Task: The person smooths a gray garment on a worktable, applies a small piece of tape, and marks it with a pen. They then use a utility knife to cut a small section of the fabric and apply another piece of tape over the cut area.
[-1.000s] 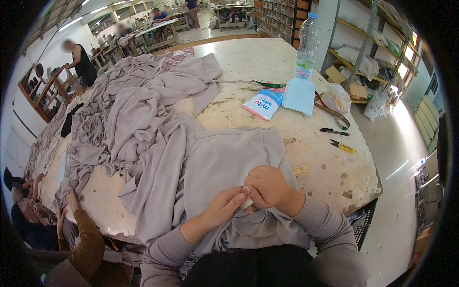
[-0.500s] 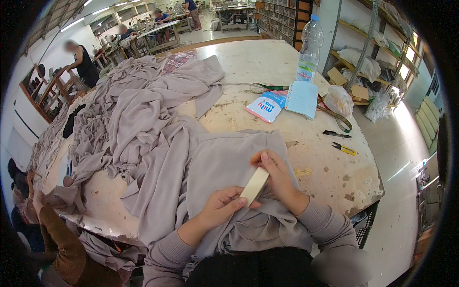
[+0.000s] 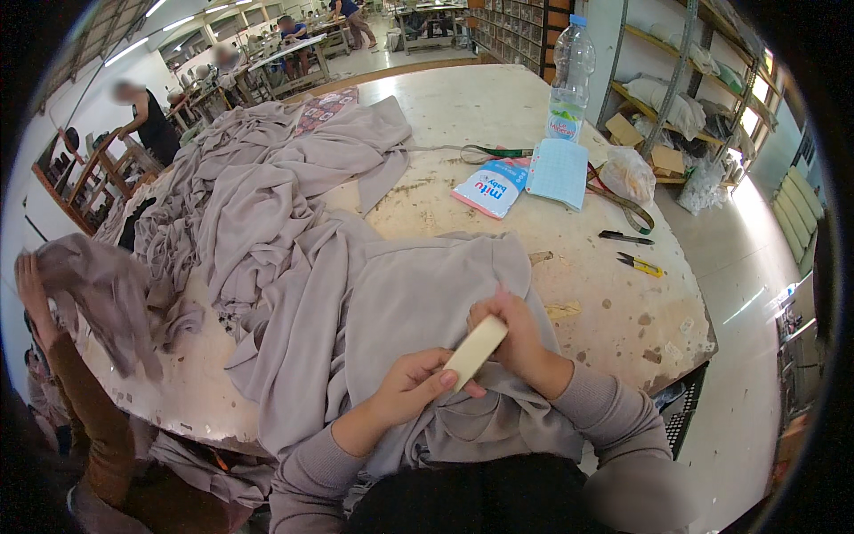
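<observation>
My left hand is closed on a narrow cream roll, apparently tape, tilted over the grey fabric in front of me. My right hand touches the roll's upper end; its fingertips are smeared by motion, so their grip is unclear. Under both hands the fabric is spread smooth at the top and bunched near my body. A yellow thread snip and a black pen lie on the table to the right of my hands.
The worktable holds heaped grey fabric, a water bottle, notebook, packet and strap. A co-worker's hand holds up cloth at left. Shelving stands at right; other people work behind.
My hands have parted slightly, exposing the roll; my right hand has risen, then dipped slightly. The co-worker's hand has lifted a piece of grey cloth at the left.
</observation>
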The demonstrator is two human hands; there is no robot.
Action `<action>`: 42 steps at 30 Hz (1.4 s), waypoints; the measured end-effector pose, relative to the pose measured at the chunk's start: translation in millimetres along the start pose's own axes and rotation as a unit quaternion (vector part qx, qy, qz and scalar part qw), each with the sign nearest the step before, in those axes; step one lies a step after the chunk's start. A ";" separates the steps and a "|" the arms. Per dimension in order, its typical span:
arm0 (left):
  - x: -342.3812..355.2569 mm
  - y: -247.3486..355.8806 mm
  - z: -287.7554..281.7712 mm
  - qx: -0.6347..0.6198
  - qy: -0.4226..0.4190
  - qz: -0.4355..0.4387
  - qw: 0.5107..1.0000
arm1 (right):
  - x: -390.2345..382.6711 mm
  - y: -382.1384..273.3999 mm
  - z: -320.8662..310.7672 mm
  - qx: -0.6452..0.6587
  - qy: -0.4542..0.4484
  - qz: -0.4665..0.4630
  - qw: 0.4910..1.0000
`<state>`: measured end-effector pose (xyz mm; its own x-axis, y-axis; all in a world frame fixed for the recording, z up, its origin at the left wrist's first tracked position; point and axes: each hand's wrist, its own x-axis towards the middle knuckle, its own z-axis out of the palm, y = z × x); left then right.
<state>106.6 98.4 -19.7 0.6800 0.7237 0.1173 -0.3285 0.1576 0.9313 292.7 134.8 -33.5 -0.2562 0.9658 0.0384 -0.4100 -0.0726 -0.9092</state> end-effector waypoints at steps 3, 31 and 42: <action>0.3 0.6 -0.6 -0.010 0.011 0.010 1.000 | 11.4 1.5 7.9 0.103 0.038 0.072 0.991; 3.7 -14.4 -9.0 -0.010 0.005 -0.005 1.000 | -6.5 -16.6 9.1 -0.291 -0.100 -0.236 0.921; 2.4 -10.3 -7.3 0.041 -0.029 -0.005 0.999 | -7.6 -13.5 5.2 -0.322 -0.109 -0.314 0.887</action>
<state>106.8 103.4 -31.6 0.7204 0.6820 0.1258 -0.2692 0.1078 0.9570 295.6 127.2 -19.4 -0.3470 0.6896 0.6356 0.0344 0.6866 -0.7262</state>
